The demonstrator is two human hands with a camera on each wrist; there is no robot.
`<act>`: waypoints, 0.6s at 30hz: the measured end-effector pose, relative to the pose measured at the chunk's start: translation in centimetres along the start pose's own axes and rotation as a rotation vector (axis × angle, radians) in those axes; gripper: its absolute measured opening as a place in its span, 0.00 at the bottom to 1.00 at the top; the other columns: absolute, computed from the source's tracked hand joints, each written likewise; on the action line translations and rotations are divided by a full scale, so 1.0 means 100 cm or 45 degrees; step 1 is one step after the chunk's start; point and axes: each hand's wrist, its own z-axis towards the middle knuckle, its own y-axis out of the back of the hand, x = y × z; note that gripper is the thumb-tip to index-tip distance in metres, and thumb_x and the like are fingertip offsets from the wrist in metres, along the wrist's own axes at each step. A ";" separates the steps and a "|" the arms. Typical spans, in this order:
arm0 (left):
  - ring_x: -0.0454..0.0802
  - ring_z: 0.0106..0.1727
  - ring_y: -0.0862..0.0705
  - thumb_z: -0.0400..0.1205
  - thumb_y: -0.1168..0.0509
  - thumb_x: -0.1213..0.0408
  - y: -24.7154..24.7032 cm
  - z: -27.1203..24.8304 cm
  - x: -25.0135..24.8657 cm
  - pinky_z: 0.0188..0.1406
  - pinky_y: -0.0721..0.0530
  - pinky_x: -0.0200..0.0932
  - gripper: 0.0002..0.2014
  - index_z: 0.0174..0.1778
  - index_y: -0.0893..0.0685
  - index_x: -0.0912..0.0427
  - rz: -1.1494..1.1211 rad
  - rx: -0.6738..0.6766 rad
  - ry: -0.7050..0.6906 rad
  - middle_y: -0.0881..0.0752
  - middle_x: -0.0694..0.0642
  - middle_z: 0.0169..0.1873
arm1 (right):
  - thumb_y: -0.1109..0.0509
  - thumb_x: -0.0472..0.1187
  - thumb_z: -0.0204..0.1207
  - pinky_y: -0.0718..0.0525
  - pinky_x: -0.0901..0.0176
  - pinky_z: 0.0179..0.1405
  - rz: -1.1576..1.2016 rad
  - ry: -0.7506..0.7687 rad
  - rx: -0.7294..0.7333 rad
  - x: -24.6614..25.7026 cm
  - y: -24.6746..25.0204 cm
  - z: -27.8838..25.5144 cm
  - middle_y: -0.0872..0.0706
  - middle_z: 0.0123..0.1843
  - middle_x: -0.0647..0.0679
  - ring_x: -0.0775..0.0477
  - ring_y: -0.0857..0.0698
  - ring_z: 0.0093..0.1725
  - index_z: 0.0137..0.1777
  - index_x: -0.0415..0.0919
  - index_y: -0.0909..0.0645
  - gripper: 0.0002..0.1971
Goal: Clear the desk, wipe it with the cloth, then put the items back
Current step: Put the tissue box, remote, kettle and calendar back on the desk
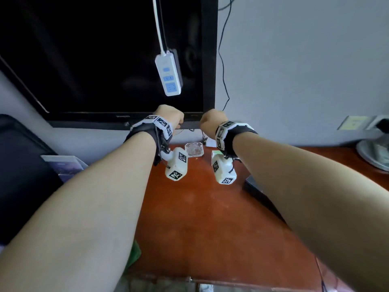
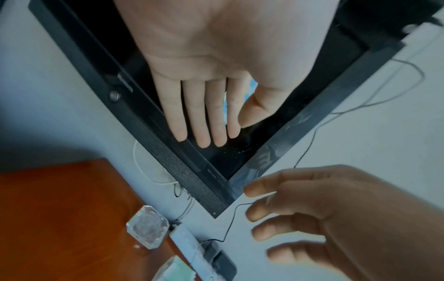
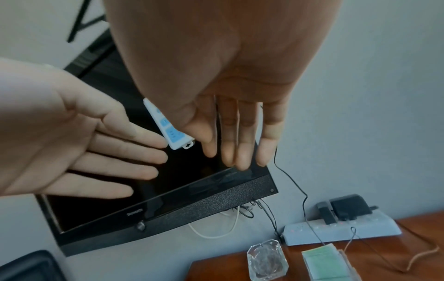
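The red-brown desk (image 1: 200, 218) lies below my raised arms. At its back stand a glass ashtray (image 1: 194, 149) and a clear card holder (image 1: 216, 153) with green cards. A green cloth (image 1: 134, 256) shows at the desk's left edge, partly hidden by my left arm. My left hand (image 1: 168, 116) and right hand (image 1: 212, 119) are held up side by side in front of the black TV's (image 1: 105, 60) lower edge. In the wrist views my left hand (image 2: 204, 106) and my right hand (image 3: 235, 133) have straight fingers and hold nothing.
A white power strip (image 1: 168, 73) hangs on its cord in front of the screen. Another power strip (image 3: 341, 230) with black plugs lies at the desk's back by the wall. A black object (image 1: 21, 165) stands left, and a round metal item (image 1: 374, 152) far right.
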 end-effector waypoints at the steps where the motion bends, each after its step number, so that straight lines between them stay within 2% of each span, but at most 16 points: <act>1: 0.59 0.49 0.11 0.76 0.32 0.69 0.006 -0.008 0.002 0.53 0.13 0.50 0.07 0.48 0.12 0.64 0.064 0.000 -0.011 0.10 0.63 0.48 | 0.39 0.35 0.75 0.18 0.58 0.43 -0.018 0.008 -0.008 0.002 0.001 -0.008 0.13 0.46 0.41 0.40 0.18 0.43 0.47 0.38 0.14 0.11; 3: 0.60 0.52 0.10 0.77 0.31 0.66 0.016 -0.030 0.008 0.57 0.12 0.55 0.04 0.44 0.13 0.61 0.119 0.007 -0.018 0.10 0.63 0.51 | 0.38 0.36 0.74 0.20 0.57 0.42 -0.064 0.004 -0.025 0.006 0.001 -0.030 0.16 0.41 0.42 0.39 0.18 0.41 0.40 0.40 0.19 0.07; 4: 0.58 0.50 0.10 0.78 0.32 0.67 0.021 -0.045 0.010 0.56 0.12 0.56 0.04 0.44 0.13 0.62 0.115 0.002 -0.018 0.10 0.62 0.49 | 0.38 0.36 0.75 0.20 0.57 0.42 -0.085 0.001 -0.020 0.008 0.000 -0.041 0.19 0.38 0.43 0.39 0.19 0.41 0.38 0.39 0.21 0.07; 7: 0.50 0.39 0.12 0.79 0.34 0.71 0.043 -0.088 0.030 0.46 0.14 0.49 0.06 0.47 0.11 0.63 0.037 -0.020 0.048 0.12 0.59 0.42 | 0.37 0.35 0.77 0.18 0.55 0.42 -0.091 0.064 0.052 0.020 -0.012 -0.077 0.22 0.37 0.43 0.40 0.21 0.39 0.37 0.37 0.25 0.07; 9: 0.50 0.40 0.12 0.78 0.33 0.69 0.065 -0.110 0.050 0.44 0.14 0.46 0.05 0.44 0.11 0.59 0.039 -0.051 0.071 0.11 0.57 0.41 | 0.37 0.35 0.77 0.19 0.58 0.38 -0.140 0.134 0.154 0.038 -0.027 -0.096 0.19 0.39 0.42 0.42 0.22 0.36 0.36 0.37 0.24 0.08; 11: 0.51 0.41 0.12 0.78 0.33 0.69 0.096 -0.123 0.069 0.42 0.14 0.45 0.05 0.42 0.11 0.57 0.039 -0.116 0.095 0.10 0.56 0.41 | 0.39 0.35 0.77 0.20 0.56 0.39 -0.162 0.219 0.209 0.063 -0.045 -0.107 0.16 0.43 0.39 0.41 0.21 0.38 0.36 0.38 0.24 0.08; 14: 0.51 0.40 0.13 0.79 0.33 0.69 0.148 -0.133 0.102 0.42 0.15 0.46 0.05 0.42 0.12 0.59 0.019 -0.215 0.156 0.10 0.57 0.42 | 0.39 0.37 0.78 0.18 0.54 0.41 -0.174 0.337 0.251 0.110 -0.068 -0.120 0.16 0.44 0.40 0.38 0.19 0.41 0.43 0.38 0.20 0.07; 18: 0.50 0.37 0.15 0.82 0.35 0.69 0.224 -0.140 0.152 0.36 0.20 0.42 0.08 0.39 0.13 0.57 -0.054 -0.291 0.229 0.12 0.55 0.39 | 0.40 0.37 0.79 0.24 0.59 0.31 -0.236 0.418 0.300 0.183 -0.102 -0.127 0.15 0.43 0.39 0.43 0.21 0.31 0.37 0.38 0.22 0.10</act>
